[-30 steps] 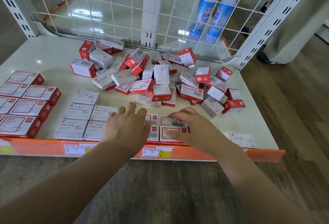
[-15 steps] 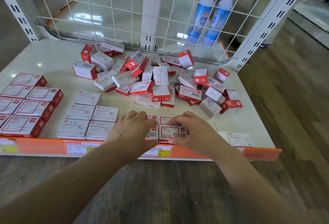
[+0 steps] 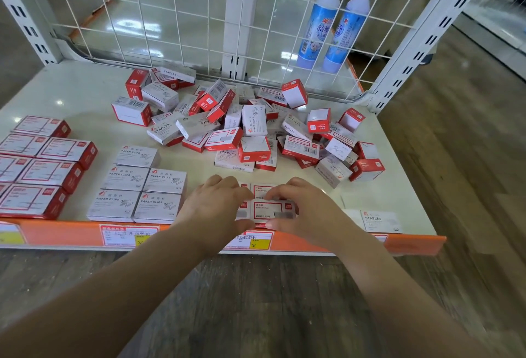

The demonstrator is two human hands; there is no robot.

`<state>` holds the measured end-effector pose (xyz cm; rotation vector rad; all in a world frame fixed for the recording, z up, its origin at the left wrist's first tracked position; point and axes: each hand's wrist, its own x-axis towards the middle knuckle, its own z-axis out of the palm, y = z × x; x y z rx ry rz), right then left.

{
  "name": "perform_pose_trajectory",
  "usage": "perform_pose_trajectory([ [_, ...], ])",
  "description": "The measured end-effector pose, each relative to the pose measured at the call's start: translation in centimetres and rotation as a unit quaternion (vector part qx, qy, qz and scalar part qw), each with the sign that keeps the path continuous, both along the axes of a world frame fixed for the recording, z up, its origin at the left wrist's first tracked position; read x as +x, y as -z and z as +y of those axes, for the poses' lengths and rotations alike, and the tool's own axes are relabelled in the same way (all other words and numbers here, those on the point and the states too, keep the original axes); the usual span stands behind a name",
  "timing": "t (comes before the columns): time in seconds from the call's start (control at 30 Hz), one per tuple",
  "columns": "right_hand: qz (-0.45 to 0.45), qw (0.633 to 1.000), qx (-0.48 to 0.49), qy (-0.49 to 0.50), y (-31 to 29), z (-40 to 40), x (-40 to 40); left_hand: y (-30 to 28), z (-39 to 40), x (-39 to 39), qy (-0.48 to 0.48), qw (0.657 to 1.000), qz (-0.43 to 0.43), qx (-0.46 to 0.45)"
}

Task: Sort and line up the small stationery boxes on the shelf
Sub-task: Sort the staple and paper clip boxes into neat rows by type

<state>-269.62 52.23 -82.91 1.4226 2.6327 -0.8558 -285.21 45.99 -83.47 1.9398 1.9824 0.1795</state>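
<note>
Nearest is the shelf's (image 3: 71,93) glossy orange price rail (image 3: 57,234) with paper labels, above a wood-grain floor. Just behind it, both hands meet over a flat red-and-white cardboard staple box (image 3: 270,209) at the front edge. The left hand (image 3: 216,209) lies knuckles up with its fingers curled over the box's left end; the right hand (image 3: 307,209) pinches the right end between thumb and bent fingers. A matching box (image 3: 263,190) touches it behind. To the left sit squared rows of grey paper clip boxes (image 3: 136,184), then larger red-sided boxes (image 3: 42,164). A lone grey staples box (image 3: 380,221) lies right. Farther back, a jumbled heap of small boxes (image 3: 250,130) covers the smooth pale surface. Beyond the white wire grid (image 3: 176,16) stand two blue plastic bottles (image 3: 330,22) with red caps.
</note>
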Motion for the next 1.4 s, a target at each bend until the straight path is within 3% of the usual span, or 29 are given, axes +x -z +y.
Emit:
perform_pose_trajectory([
  [0.53,-0.004,1.0,0.024,0.015,-1.0,1.0,1.2,-0.8,-0.1,0.1,-0.038,0.999,-0.025,0.021],
  [0.97,0.087,0.983,0.128,0.1,-0.4,3.8,-2.1,-0.8,0.5,-2.3,-0.088,0.995,-0.005,0.038],
  [1.2,0.09,0.99,0.062,0.094,0.6,5.7,-4.8,-0.9,1.8,-3.8,-0.125,0.99,-0.06,0.012],
  [1.4,0.102,0.982,0.026,0.155,1.0,6.1,-5.3,-0.3,2.5,-4.4,-0.114,0.989,-0.089,0.009],
])
